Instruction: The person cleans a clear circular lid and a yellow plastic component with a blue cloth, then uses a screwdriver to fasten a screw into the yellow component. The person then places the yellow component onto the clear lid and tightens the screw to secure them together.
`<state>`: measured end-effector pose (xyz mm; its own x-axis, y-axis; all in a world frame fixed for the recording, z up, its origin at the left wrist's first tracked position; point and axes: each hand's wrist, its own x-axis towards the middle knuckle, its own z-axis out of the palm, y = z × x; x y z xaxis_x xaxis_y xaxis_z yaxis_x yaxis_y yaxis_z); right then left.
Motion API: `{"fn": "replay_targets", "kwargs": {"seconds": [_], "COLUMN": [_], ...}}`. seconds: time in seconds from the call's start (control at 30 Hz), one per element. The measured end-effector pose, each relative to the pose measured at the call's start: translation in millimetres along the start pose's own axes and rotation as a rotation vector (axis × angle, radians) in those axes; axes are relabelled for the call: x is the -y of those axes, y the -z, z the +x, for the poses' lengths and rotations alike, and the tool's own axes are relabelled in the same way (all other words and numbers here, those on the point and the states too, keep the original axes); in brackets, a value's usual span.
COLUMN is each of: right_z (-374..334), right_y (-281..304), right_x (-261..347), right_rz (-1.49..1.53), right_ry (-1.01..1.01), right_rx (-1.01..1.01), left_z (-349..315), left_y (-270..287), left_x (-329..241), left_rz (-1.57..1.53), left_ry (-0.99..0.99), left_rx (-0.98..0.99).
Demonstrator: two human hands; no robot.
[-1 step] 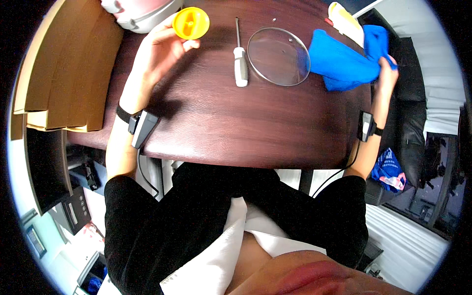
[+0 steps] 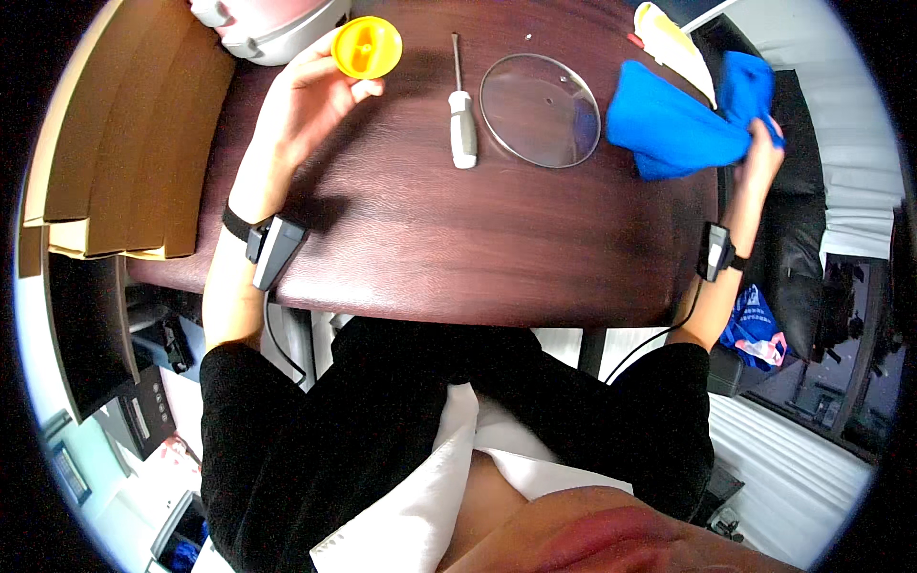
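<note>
At the far left of the table, my left hand is closed round a yellow plastic knob, its hollow side with a small central post facing up. Over at the right edge, my right hand grips one end of a blue cloth, whose other part spreads over the table. Between the hands lies a round glass lid with a metal rim and a small hole in its middle. Beside the lid, a screwdriver with a grey and white handle points away from me. Beyond the lid sits a tiny light-coloured piece, too small to name.
Brown cardboard boxes line the table's left side. A pink and white appliance stands at the back left. A pale yellow item lies behind the cloth. Black seating and a blue bag are off to the right.
My right hand has shifted slightly to the right, drawing the blue cloth with it. My left hand still holds the yellow knob in nearly the same place.
</note>
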<state>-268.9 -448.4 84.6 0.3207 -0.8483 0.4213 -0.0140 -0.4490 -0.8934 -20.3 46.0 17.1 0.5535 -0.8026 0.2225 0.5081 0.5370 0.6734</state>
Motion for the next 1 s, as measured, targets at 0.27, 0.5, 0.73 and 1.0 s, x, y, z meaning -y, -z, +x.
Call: {"fn": "replay_targets", "kwargs": {"seconds": [0.27, 0.5, 0.73, 1.0], "right_z": [-14, -82, -141, -224], "right_y": [40, 4, -42, -83], "right_x": [77, 98, 53, 41], "right_rz": [0.286, 0.313, -0.083, -0.062], "right_ry": [-0.223, -0.189, -0.010, 0.396], "right_rx": [-0.194, 0.008, 0.443, 0.695], "left_z": [-2, -3, -11, -10], "left_y": [-3, -19, -33, -23], "left_x": [5, 20, 30, 28], "left_rz": [-0.064, -0.183, 0.073, 0.199], "left_ry": [0.032, 0.074, 0.114, 0.219], "left_rx": [-0.001, -0.082, -0.250, -0.244]}}
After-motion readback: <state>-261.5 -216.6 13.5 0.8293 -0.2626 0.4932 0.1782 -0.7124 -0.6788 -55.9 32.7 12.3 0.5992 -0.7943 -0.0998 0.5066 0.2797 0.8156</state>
